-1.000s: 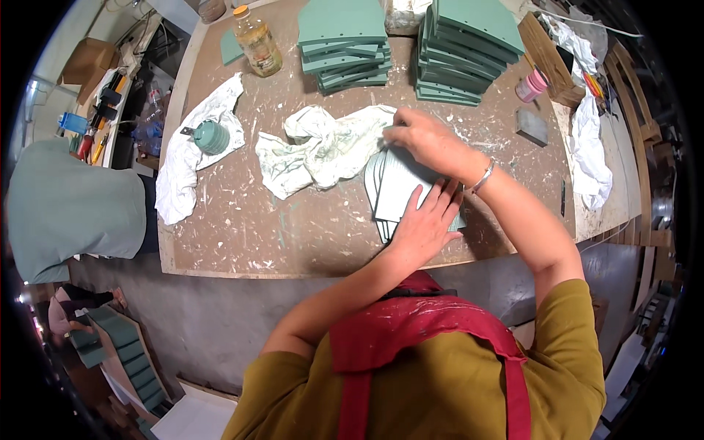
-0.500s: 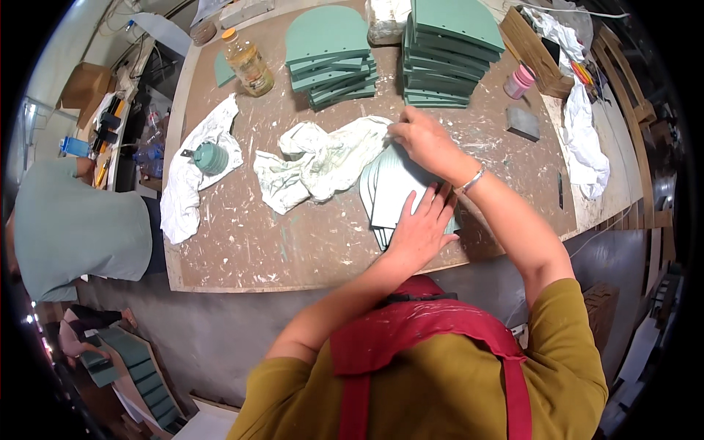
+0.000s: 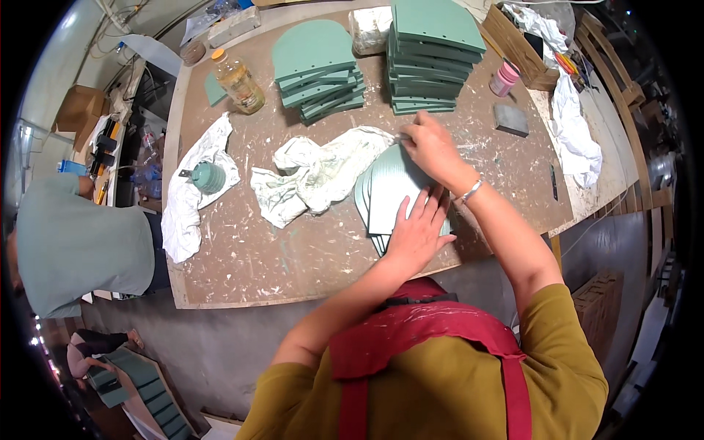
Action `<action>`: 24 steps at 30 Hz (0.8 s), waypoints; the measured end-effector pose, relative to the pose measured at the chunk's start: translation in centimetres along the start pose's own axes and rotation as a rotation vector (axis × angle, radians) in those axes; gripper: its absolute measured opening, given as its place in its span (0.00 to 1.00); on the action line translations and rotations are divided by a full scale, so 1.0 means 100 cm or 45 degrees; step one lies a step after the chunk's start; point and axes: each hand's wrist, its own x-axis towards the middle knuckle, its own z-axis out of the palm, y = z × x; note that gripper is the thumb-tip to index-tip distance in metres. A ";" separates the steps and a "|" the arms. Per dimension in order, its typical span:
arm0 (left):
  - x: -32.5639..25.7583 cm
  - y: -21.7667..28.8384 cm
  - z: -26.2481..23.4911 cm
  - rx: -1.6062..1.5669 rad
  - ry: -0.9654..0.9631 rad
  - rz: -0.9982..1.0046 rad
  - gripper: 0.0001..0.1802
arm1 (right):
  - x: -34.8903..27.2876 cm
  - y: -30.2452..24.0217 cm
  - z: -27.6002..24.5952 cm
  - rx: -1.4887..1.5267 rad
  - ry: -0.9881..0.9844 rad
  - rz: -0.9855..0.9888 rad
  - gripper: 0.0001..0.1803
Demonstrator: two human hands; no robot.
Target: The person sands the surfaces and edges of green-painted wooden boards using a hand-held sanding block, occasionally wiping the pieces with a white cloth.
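A small fanned pile of pale green panels with rounded tops lies near the table's front edge. My left hand rests flat on the top panel, fingers spread. At the far rounded edge of that panel is my right hand, its fingers pinched together; whatever they hold is hidden. A crumpled white rag with green smears lies just left of the panels, close to the right fingertips. Behind it stand two stacks of green round-topped panels, a lower stack and a taller stack.
At left, a green ridged container sits on a white cloth. Farther back stands an orange-capped bottle. A pink jar, a grey block and a wooden box are at right. A co-worker stands at left.
The view has tilted slightly, so the table's things sit a little differently in the picture. Both hands keep nearly the same places on the panels, with my right hand still pinched at the far edge.
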 end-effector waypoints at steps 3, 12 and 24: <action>0.006 -0.016 -0.020 -0.231 -0.121 0.044 0.34 | -0.004 -0.014 -0.017 0.010 0.018 -0.014 0.10; -0.011 -0.067 -0.024 0.006 -0.069 0.056 0.33 | -0.001 -0.016 0.019 0.004 0.001 -0.028 0.09; -0.007 -0.067 -0.020 -0.049 -0.106 0.030 0.30 | -0.005 -0.024 0.034 0.009 0.037 0.031 0.07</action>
